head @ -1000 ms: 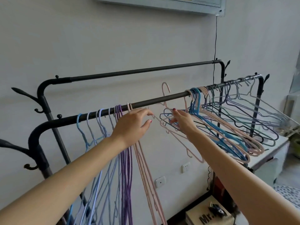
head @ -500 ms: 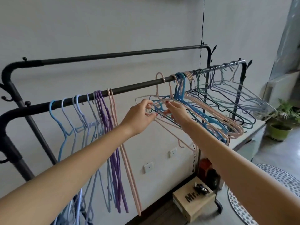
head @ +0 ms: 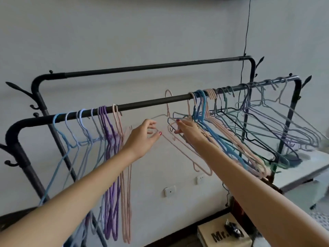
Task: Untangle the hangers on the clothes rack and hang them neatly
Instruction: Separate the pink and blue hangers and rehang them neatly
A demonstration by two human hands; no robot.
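Note:
A black clothes rack's front rod (head: 151, 103) carries light blue hangers (head: 60, 127), purple hangers (head: 106, 129) and pink hangers (head: 117, 125) hanging straight at its left. A tangled bunch of blue, pink, dark and grey hangers (head: 249, 132) slants off the right half. One pink hanger (head: 179, 148) sits between them, its hook tip raised above the rod. My left hand (head: 142, 138) pinches the left end of this hanger. My right hand (head: 189, 131) grips the wire ends at the tangle's left edge, the pink hanger among them.
A second rod (head: 151, 66) runs behind and higher, close to the wall. Below right stand a white table (head: 306, 168) and a cardboard box (head: 220, 234) on the floor. Wall sockets (head: 170, 191) and a hanging black cable (head: 246, 32) are behind the rack.
The pink hanger's hook has risen off the rod. Both hands stay on it and the tangle's edge, and the view has tilted up and to the left.

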